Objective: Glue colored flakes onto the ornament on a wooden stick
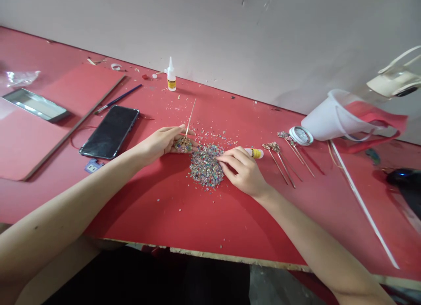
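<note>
A gold hairpin with an ornate head rests in my left hand, its thin stick pointing up and away. The fingers are closed around the head, just left of a pile of small glittering chips in mixed colours. At the pile's right edge, my right hand has thumb and forefinger together, touching the chips; whatever is between the fingertips is too small to make out. A white bottle with a yellow label lies behind my right hand, partly hidden by it.
Several finished-looking hairpins lie at the right, near a tipped white bucket. An upright glue bottle stands by the wall. On the left are a phone, a paintbrush and a shallow box. The red table's front edge is near me.
</note>
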The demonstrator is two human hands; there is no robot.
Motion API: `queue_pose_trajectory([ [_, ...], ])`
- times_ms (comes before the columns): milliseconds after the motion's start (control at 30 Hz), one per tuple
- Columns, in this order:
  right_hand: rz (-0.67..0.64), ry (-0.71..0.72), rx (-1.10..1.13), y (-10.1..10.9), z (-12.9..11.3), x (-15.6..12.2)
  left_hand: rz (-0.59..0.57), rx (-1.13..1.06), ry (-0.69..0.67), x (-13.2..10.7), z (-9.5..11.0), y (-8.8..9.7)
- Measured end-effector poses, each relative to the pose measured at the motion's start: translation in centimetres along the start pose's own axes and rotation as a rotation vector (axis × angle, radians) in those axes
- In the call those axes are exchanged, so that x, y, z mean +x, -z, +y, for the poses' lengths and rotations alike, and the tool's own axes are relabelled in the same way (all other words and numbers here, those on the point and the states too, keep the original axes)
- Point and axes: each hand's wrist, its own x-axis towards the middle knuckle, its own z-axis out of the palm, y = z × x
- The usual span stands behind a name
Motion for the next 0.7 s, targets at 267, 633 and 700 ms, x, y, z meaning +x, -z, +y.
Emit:
queue_pose_trajectory([
  [267, 0.001, -0.024, -0.035, -0.03, 0.14, 0.08, 0.002, 0.014, 0.023, -0.01, 0.24, -0.21],
  [633, 0.064, -0.058, -0.042, 0.01, 0.63, 0.28, 0.032, 0.021, 0.057, 0.00, 0.59, -0.70],
  [700, 0.063, -0.068, -0.063, 0.05, 0.67, 0.25, 0.018, 0.010, 0.049, 0.00, 0.49, -0.62],
])
